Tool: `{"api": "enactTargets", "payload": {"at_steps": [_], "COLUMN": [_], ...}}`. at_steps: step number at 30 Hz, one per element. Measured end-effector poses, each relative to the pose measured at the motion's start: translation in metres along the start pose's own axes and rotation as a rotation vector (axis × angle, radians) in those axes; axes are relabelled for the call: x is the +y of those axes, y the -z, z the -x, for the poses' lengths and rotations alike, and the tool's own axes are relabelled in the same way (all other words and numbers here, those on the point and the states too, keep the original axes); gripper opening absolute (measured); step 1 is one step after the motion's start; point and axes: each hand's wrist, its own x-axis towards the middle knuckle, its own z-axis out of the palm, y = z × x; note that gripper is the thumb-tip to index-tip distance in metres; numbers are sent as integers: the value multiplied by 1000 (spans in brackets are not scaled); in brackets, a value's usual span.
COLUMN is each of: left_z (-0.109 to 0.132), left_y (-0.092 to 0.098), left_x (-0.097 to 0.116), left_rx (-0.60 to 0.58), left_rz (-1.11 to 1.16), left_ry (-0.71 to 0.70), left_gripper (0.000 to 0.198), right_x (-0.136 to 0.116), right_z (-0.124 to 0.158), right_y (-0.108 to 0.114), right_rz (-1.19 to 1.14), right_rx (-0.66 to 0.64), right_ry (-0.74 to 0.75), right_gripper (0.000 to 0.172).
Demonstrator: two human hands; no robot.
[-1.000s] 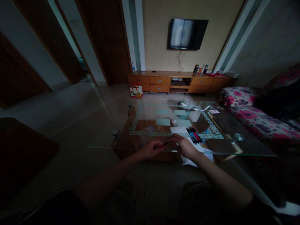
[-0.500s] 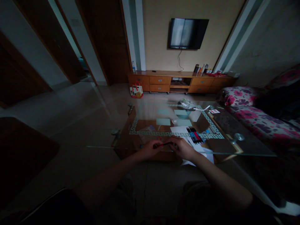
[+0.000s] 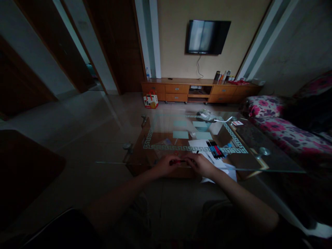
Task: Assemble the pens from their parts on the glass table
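Observation:
Over the near edge of the glass table, my left hand is closed around a red-and-black pen. The pen lies roughly level and points at my right hand, whose fingers are bent and pinched near the pen's dark end. A thin black piece sticks up from behind the right fingers; its lower part is hidden. Just beyond the right hand, a row of black, blue and red pens lies side by side on white paper.
The glass table has a crumpled plastic bag, a white strip and a red-and-white card on it. A flowered sofa stands on the right. A low cabinet and a paper bag are at the back.
The right fingers have shifted slightly down and left along the pen. More of the thin black piece now shows above them. The left hand has barely moved.

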Motion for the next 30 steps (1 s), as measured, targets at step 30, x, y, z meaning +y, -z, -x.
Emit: {"api": "enactTargets", "payload": {"at_steps": [30], "left_z": [0], "left_y": [-5], "left_x": [-8], "left_rx": [53], "left_rz": [-9], "left_ry": [98], "left_gripper": [23], "right_x": [7], "right_z": [4], "right_y": [1], "right_rz": [188], "right_rx": [10], "right_ry": [-60], "right_gripper": [19]}}
